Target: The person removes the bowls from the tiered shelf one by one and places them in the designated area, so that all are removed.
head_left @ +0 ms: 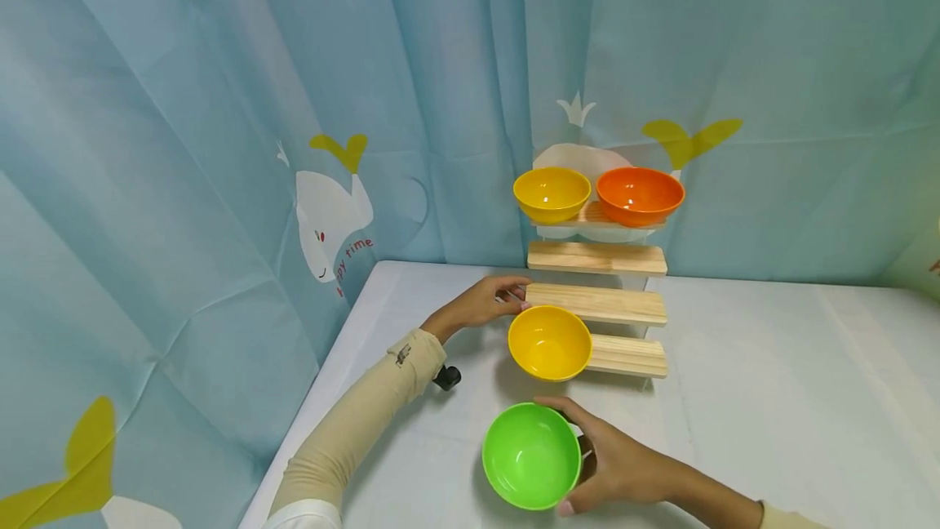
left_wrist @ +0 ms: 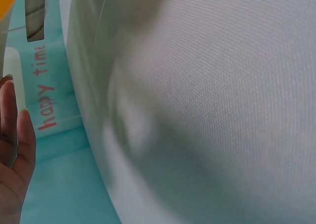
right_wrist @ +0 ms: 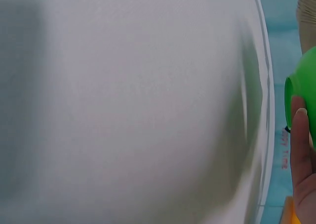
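Note:
My right hand (head_left: 620, 460) grips a green bowl (head_left: 532, 455) by its right side, thumb at the near edge and fingers at the far edge. The bowl faces up towards the head camera; in the right wrist view the green bowl (right_wrist: 307, 90) appears at the right edge. My left hand (head_left: 488, 300) is beside the left end of a wooden board, its thumb close to the rim of a yellow bowl (head_left: 550, 343). That bowl covers the left part of the lowest board. In the left wrist view the fingers (left_wrist: 8, 115) look fairly straight, apart from the bowl's orange-yellow edge.
A stepped wooden rack (head_left: 596, 257) stands at the back of the white table (head_left: 771, 398). Its top board carries another yellow bowl (head_left: 552, 195) and an orange bowl (head_left: 640, 197). A small black object (head_left: 447, 378) lies by the left forearm. A blue curtain (head_left: 455, 104) hangs behind.

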Action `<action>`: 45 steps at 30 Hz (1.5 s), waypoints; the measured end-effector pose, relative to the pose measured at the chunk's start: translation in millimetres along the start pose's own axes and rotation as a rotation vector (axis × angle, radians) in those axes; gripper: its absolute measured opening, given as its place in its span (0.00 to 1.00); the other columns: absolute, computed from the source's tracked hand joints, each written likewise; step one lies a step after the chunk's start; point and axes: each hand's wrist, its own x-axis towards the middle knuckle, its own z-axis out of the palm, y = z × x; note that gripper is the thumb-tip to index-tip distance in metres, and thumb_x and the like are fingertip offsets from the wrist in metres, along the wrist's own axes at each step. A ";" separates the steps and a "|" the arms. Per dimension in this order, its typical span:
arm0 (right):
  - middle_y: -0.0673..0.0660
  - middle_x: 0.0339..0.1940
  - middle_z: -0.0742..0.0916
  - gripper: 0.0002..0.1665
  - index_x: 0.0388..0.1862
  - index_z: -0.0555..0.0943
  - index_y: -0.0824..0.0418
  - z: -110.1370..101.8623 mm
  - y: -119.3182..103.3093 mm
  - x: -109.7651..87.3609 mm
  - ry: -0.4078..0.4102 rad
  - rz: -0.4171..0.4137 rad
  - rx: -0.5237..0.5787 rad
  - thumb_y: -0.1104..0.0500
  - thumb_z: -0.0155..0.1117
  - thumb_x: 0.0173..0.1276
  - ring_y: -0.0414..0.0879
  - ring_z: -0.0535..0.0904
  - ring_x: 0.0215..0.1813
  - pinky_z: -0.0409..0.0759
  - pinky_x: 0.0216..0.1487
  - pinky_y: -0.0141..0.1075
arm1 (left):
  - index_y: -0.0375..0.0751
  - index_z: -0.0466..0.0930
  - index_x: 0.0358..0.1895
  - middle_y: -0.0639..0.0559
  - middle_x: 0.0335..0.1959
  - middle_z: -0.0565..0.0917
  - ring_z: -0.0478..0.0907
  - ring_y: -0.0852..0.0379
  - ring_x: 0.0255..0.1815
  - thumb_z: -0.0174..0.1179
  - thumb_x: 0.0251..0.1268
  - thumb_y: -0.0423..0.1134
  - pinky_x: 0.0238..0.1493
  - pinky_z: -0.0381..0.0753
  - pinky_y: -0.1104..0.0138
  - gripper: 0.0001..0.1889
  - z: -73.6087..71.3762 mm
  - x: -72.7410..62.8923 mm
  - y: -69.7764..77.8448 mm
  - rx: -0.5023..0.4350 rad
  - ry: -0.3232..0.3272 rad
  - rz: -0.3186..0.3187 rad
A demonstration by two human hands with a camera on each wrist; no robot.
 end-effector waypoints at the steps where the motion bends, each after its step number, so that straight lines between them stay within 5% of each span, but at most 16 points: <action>1: 0.72 0.65 0.71 0.61 0.79 0.53 0.52 0.7 0.6 0.8 0.003 0.004 -0.003 0.67 0.78 0.52 0.50 0.86 0.48 0.88 0.43 0.45 | 0.43 0.71 0.72 0.45 0.58 0.82 0.79 0.53 0.56 0.60 0.75 0.43 0.55 0.79 0.68 0.26 0.0 0.1 0.6 0.002 0.000 0.000; 9: 0.70 0.67 0.70 0.61 0.80 0.53 0.50 5.6 3.0 5.8 0.027 0.036 -0.041 0.64 0.78 0.52 0.48 0.86 0.47 0.88 0.44 0.42 | 0.44 0.71 0.72 0.45 0.57 0.83 0.79 0.53 0.55 0.59 0.75 0.44 0.53 0.80 0.67 0.26 -0.5 -0.2 4.5 0.019 0.003 -0.002; 26: 0.71 0.69 0.69 0.65 0.79 0.51 0.65 20.3 8.8 39.8 0.050 0.126 -0.051 0.57 0.82 0.52 0.47 0.86 0.46 0.84 0.50 0.33 | 0.42 0.71 0.72 0.43 0.58 0.82 0.79 0.50 0.57 0.59 0.75 0.43 0.56 0.80 0.64 0.26 -1.1 -4.0 3.9 0.011 0.005 0.004; 45: 0.68 0.71 0.68 0.63 0.78 0.52 0.69 23.5 9.2 60.5 0.054 0.068 -0.049 0.58 0.82 0.52 0.54 0.76 0.60 0.82 0.55 0.34 | 0.42 0.70 0.73 0.43 0.57 0.82 0.80 0.51 0.55 0.58 0.76 0.44 0.53 0.81 0.66 0.26 -0.1 -2.0 4.1 0.025 -0.007 0.009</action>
